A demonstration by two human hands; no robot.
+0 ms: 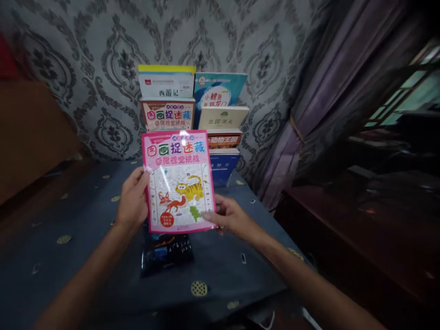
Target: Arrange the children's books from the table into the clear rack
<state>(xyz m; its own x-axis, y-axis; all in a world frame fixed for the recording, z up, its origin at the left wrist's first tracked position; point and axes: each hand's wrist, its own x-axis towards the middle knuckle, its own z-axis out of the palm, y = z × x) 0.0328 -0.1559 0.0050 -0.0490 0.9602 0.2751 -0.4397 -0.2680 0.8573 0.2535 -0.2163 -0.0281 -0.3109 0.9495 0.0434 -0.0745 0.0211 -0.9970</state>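
A pink picture book [178, 183] with a cartoon tiger and fox on its cover is held up between my two hands. My left hand [133, 197] pinches its left edge, thumb on the front. At the lower right corner my right hand [228, 214] grips it, thumb over the cover and fingers behind. Behind it, books stand in two tiered columns: a brown-covered picture book [168, 114] and a white and yellow book [167, 82] at left; a teal book [222, 87], a cream book [224, 118], an orange-titled book [225, 140] and a blue book [223, 167] at right.
Below the pink book a dark glossy packet or book [167, 256] lies on the blue patterned tablecloth [103, 261]. Patterned wallpaper [202, 36] rises behind. A brown box [34, 133] stands at left, a purple curtain [302, 105] and a dark red surface [330, 220] at right.
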